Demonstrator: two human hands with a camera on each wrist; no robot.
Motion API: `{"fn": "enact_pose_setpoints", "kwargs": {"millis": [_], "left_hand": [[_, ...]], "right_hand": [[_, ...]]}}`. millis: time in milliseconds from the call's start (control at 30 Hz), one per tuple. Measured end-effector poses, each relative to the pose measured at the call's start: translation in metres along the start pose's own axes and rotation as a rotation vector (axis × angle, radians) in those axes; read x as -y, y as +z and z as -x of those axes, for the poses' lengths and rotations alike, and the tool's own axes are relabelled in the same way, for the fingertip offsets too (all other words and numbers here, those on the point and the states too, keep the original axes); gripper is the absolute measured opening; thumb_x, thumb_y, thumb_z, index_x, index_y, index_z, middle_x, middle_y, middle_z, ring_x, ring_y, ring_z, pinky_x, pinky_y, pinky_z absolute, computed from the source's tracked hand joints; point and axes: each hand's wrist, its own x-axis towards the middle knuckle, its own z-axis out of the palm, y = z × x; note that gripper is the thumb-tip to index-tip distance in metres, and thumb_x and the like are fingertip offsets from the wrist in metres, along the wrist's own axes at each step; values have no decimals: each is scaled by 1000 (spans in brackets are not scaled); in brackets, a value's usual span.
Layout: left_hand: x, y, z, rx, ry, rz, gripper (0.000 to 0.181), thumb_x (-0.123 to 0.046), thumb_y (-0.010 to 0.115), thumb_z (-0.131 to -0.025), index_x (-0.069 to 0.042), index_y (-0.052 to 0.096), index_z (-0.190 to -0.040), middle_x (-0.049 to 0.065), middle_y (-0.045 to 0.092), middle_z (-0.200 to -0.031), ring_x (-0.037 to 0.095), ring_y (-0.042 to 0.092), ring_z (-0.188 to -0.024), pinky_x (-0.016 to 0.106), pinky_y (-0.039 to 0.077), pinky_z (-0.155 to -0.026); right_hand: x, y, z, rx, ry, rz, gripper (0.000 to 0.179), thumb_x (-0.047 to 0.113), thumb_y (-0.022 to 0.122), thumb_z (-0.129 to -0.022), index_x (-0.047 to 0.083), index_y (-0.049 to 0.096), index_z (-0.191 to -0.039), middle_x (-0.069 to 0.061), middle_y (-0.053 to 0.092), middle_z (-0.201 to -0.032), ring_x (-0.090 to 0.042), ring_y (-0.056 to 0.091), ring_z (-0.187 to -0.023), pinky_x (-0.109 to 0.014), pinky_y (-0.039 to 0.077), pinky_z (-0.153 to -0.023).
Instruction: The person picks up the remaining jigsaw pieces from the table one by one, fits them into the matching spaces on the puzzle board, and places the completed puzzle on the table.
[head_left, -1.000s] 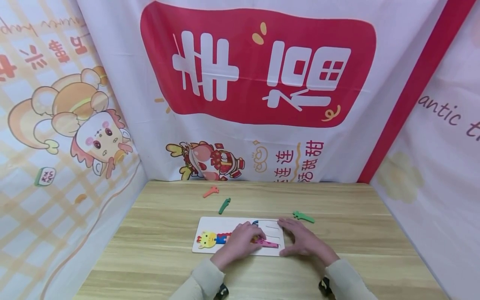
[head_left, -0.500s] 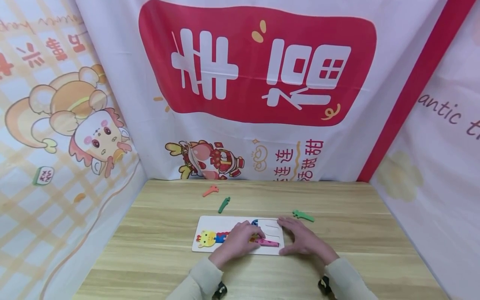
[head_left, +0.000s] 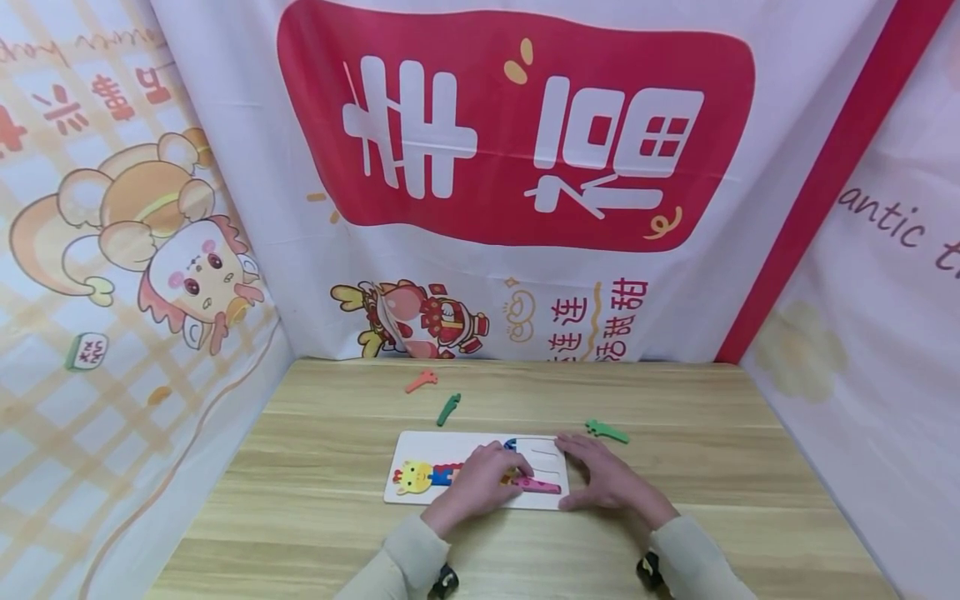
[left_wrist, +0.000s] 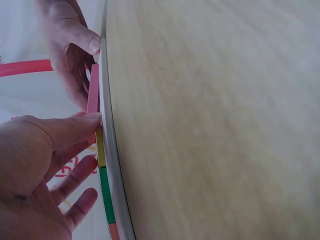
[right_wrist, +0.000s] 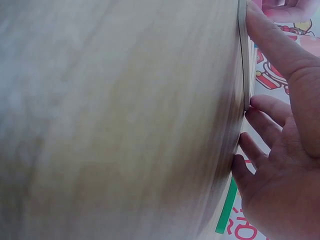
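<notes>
A white puzzle board (head_left: 480, 437) lies on the table, with a yellow giraffe-head piece (head_left: 414, 478) at its left end and coloured pieces along it. My left hand (head_left: 483, 482) pinches a pink puzzle piece (head_left: 542, 485) over the board's near right part, thumb below and fingers above in the left wrist view. That pink piece (left_wrist: 93, 90) stands proud of the green piece (left_wrist: 106, 195) farther along the edge. My right hand (head_left: 603, 475) holds the board's right end, thumb at the near corner and fingers at the far one. The left hand hides the board's middle.
Behind the board lie an orange piece (head_left: 422, 382) and a dark green piece (head_left: 448, 409). A light green piece (head_left: 606, 431) is just beyond my right fingers. Printed cloth (head_left: 480, 292) hangs at the wooden table's (head_left: 337, 417) back and sides.
The pink piece has shifted slightly to the right in my left fingers, its end closer to the board's right edge. My right hand stays in place.
</notes>
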Motion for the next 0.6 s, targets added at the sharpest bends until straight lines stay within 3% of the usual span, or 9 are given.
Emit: {"fn": "enact_pose_setpoints", "kwargs": {"millis": [600], "left_hand": [[2, -2, 2, 12, -18, 5, 17, -26, 78, -94, -31, 78, -110, -19, 71, -99, 4, 50, -88, 26, 44, -81]], "right_hand": [[1, 1, 0, -3, 3, -9, 106, 54, 91, -70, 16, 44, -158, -11, 34, -168, -44, 27, -155, -71, 24, -121]]}}
